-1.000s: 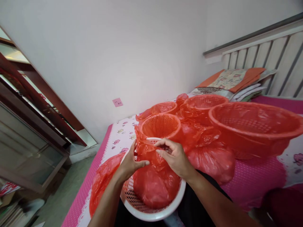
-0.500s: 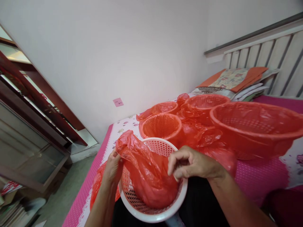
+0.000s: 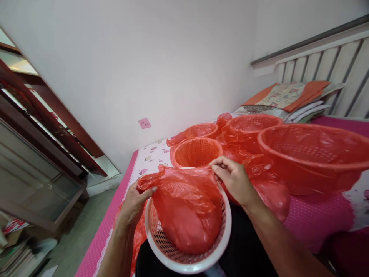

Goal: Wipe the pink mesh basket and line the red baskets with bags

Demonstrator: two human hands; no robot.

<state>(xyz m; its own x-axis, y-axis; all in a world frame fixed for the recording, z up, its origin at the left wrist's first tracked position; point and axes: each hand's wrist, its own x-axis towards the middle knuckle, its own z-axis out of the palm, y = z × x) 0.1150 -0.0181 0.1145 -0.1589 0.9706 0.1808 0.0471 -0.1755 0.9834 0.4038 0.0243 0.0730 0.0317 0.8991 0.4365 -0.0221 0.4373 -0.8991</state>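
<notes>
A white perforated plastic basket rests on my lap. Inside it sits a thin red plastic bag, its upper part spread across the far rim. My left hand pinches the bag's left edge between thumb and fingers. At the far right rim, my right hand pinches the bag's upper right edge. Just beyond the white basket stands a red perforated basket. More red plastic bag hangs below my left forearm.
A large red basket stands on the bed at right, with two more lined red baskets behind. Crumpled red bags lie among them. Folded bedding is piled by the headboard. The wall borders the bed.
My right hand has moved up and away from me and now pinches the bag's edge. The bag is stretched wider between both hands. My left hand has kept its hold.
</notes>
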